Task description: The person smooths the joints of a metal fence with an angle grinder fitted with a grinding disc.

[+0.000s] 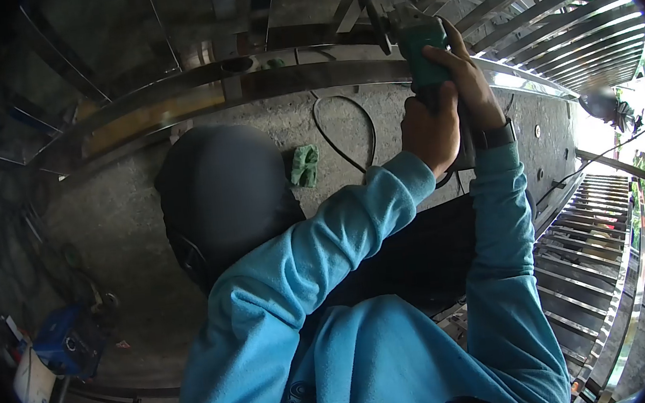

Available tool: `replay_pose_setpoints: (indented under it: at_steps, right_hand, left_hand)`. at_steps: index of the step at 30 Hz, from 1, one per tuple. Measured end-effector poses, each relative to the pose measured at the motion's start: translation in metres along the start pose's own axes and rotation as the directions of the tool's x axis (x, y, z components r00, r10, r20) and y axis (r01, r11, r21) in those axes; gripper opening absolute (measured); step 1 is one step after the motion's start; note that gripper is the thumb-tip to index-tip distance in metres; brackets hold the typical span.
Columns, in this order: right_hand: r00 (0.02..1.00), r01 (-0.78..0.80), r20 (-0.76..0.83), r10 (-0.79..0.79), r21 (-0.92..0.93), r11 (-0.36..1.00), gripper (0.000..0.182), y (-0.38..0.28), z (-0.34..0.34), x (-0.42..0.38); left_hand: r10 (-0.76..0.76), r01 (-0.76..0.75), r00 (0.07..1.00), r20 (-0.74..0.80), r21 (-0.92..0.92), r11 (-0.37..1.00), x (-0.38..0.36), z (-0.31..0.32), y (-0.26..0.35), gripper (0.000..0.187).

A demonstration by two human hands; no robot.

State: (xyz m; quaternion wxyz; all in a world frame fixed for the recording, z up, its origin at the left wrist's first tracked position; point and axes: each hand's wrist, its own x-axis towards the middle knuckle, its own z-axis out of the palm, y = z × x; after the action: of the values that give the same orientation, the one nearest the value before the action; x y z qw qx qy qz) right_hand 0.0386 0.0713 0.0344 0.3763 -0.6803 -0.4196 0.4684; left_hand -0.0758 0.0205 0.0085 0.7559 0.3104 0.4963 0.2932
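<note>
Both hands grip one power tool, a green angle grinder [417, 41], raised in front of me at the upper centre of the view. My left hand [430, 125] is closed around the rear of its body, fingers wrapped tight. My right hand [472, 82] is closed over the upper side of the green housing, fingers curled across it, a dark watch [496, 136] on that wrist. Both sleeves [322, 279] are light blue. Grinder head sits against a polished steel rail [249, 84] that curves across the top of the view; whether the disc touches the metal, I cannot tell. A black cable [347, 133] loops over the concrete floor [130, 220] just below the rail, and a green glove [304, 165] lies beside that loop. A dark rounded shape [221, 196] fills the centre left. Slatted steel frames [569, 22] stand at upper right, more at lower right. A blue machine [68, 339] sits at lower left, well apart from my hands.
</note>
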Motion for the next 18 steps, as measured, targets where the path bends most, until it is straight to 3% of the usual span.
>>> replay_pose_setpoints:
  at_steps: [7,12,16,18]
  right_hand:
    - [0.998,0.015,0.059,-0.020,0.091,0.996,0.076,0.018,-0.006,0.007]
    - [0.981,-0.164,0.157,0.113,0.365,0.916,0.076,0.022,-0.003,0.001]
    - [0.976,-0.195,0.176,0.129,0.433,0.880,0.070,0.040,-0.006,0.009]
    - [0.957,-0.281,0.222,0.185,0.571,0.771,0.060,0.045,-0.003,0.009]
  left_hand:
    - [-0.031,0.031,0.999,-0.010,0.014,0.999,-0.007,-0.002,0.003,0.079]
    - [0.041,-0.044,0.999,0.029,0.114,0.993,-0.005,-0.001,-0.004,0.078]
    - [0.117,-0.108,0.993,-0.034,0.193,0.975,-0.009,0.003,-0.004,0.074]
    - [0.150,-0.134,0.987,-0.055,0.232,0.964,-0.008,0.003,-0.006,0.071]
